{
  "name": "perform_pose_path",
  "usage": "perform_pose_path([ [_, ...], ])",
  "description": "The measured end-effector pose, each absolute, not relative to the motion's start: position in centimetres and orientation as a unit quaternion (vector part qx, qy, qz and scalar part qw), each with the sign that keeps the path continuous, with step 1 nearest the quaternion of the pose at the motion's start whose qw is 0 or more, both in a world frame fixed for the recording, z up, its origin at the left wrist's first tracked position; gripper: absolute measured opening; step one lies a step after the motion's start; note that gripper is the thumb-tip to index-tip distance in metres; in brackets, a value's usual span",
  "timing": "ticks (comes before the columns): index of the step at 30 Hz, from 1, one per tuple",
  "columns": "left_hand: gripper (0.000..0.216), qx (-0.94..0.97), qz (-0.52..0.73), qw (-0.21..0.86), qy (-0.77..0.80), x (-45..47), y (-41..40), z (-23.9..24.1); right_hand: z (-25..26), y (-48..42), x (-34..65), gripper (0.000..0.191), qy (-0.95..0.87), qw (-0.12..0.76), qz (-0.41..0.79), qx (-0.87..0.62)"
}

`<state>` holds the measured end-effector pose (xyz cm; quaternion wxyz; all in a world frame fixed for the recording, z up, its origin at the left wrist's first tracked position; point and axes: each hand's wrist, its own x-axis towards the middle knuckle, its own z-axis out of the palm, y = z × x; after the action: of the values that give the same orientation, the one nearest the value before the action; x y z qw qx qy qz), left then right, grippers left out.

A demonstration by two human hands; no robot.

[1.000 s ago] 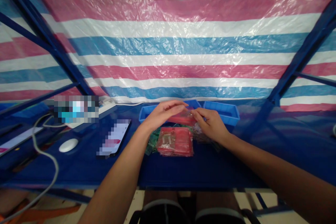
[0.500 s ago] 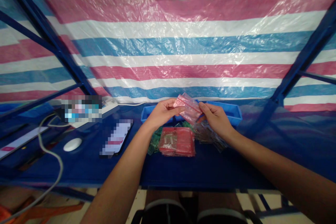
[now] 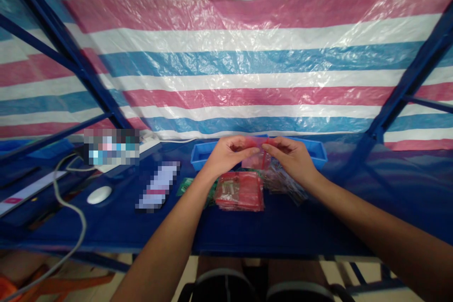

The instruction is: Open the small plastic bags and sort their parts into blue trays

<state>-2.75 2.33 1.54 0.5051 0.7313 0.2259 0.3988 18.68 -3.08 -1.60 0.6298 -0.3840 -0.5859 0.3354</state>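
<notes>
A small pink see-through zip bag (image 3: 255, 163) is held up between my two hands, over the blue table. My left hand (image 3: 231, 153) pinches its upper left part, and my right hand (image 3: 288, 155) pinches it at the upper right; the fingertips nearly meet. Just below lies a stack of red plastic bags (image 3: 239, 192). Green pieces (image 3: 186, 185) poke out to the left of the stack, partly behind my left wrist. Under my right hand is a heap of dark clear packets (image 3: 285, 184); what they contain cannot be made out.
Blue plastic trays (image 3: 320, 155) stand behind my hands. To the left are a phone (image 3: 159, 186) with a blurred screen, a white mouse (image 3: 99, 195), a white cable (image 3: 79, 212) and a power strip (image 3: 148, 146). A striped plastic sheet (image 3: 247, 56) hangs behind, between blue metal posts.
My hands have come closer together on the pink zip bag, which has turned and sunk lower. More green pieces show left of my left forearm.
</notes>
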Motion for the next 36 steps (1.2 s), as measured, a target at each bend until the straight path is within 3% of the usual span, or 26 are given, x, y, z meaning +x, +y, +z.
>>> perform_pose_path([
  [9,0.041,0.721,0.454,0.461,0.249,-2.7,3.4,0.9,-1.3,-3.2,19.0,0.033,-0.581,0.624,0.339,-0.399],
  [14,0.041,0.783,0.511,0.224,0.275,-2.8,2.5,1.9,-0.8,-3.3,18.9,0.033,-0.557,0.650,0.295,-0.425],
  [16,0.032,0.822,0.477,0.189,0.248,-2.7,1.7,2.4,-0.7,-3.4,18.6,0.033,-0.552,0.658,0.295,-0.420],
  [20,0.043,0.857,0.427,0.205,0.204,-2.2,0.4,2.7,-0.5,-4.2,17.4,0.035,-0.572,0.640,0.357,-0.369],
  [24,0.029,0.844,0.431,0.218,0.234,-2.2,0.7,2.4,-0.3,-4.8,16.9,0.042,-0.585,0.613,0.398,-0.351],
  [28,0.034,0.780,0.467,0.292,0.297,-2.4,1.6,2.0,-0.7,-4.3,17.5,0.038,-0.554,0.661,0.324,-0.389],
  [31,0.038,0.746,0.478,0.360,0.292,-2.4,1.9,1.9,-1.2,-3.4,18.2,0.045,-0.545,0.680,0.270,-0.409],
  [34,0.040,0.736,0.464,0.409,0.274,-2.2,1.9,2.0,-1.2,-3.1,18.6,0.052,-0.557,0.673,0.272,-0.404],
  [36,0.041,0.733,0.452,0.434,0.266,-2.1,1.8,2.0,-0.8,-3.2,18.6,0.045,-0.563,0.662,0.293,-0.399],
])
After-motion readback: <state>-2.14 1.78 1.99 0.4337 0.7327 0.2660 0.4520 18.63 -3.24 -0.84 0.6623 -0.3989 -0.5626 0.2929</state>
